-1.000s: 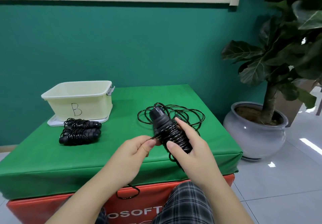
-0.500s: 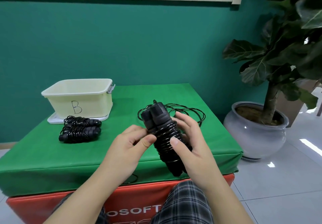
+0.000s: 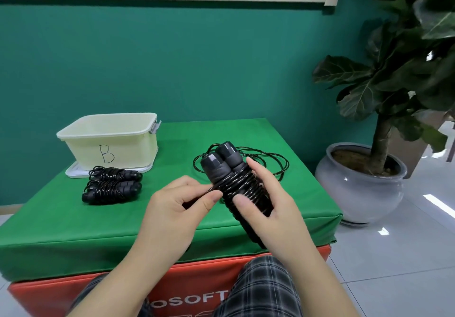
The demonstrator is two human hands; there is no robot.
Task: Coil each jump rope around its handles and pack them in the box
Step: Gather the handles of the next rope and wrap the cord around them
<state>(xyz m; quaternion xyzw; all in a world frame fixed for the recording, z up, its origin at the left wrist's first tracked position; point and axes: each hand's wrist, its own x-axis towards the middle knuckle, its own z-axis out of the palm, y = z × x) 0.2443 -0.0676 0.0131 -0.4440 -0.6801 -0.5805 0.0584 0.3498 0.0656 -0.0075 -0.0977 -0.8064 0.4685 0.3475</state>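
Head view: the right hand [image 3: 273, 208] wraps round the paired handles [image 3: 221, 159] of a black jump rope [image 3: 243, 191], thumb across the turns already laid; its grip is closed on the bundle, held tilted above the near part of the green table [image 3: 61, 230]. The left hand [image 3: 172, 208] pinches the free cord [image 3: 209, 189] between thumb and forefinger where it leaves the coil, so that grip too is closed, on the cord.

To do this step well, I judge the left hand should keep the cord taut and lay each new turn snug against the last one, working toward the handle caps, while the right thumb pins the finished turns so they cannot spring loose. The slack should feed smoothly from the loose loops [image 3: 268, 161] lying on the table behind the bundle; they overlap, and a snag or knot there is the likeliest hindrance.

Two coiled ropes [image 3: 112, 186] lie side by side left of the hands, just in front of the cream box [image 3: 128, 144] marked B, which sits on its lid [image 3: 73, 172]; they are not yet packed. From here the box's inside cannot be seen. A potted plant [image 3: 364, 176] stands on the floor to the right, well apart.
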